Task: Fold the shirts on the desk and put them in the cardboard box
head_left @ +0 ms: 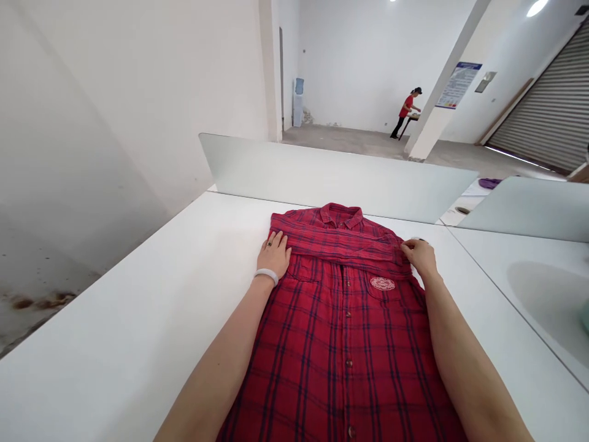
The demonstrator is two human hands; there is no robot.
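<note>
A red plaid shirt [345, 331] lies buttoned, front up, on the white table [138, 319], collar pointing away from me. A sleeve [340, 240] is folded across the chest just below the collar. My left hand [275, 253] rests flat with fingers spread on the shirt's left shoulder edge; a pale band circles that wrist. My right hand [418, 255] has its fingers curled and pinched on the folded sleeve at the shirt's right shoulder. A round white patch [383, 283] sits on the chest near my right hand.
A low frosted divider [322, 175] stands along the table's far edge, another divider [534, 205] at the right. A neighbouring table [529, 288] adjoins on the right. Far off, a person in a red top [405, 110] stands at a table beside a pillar [442, 92].
</note>
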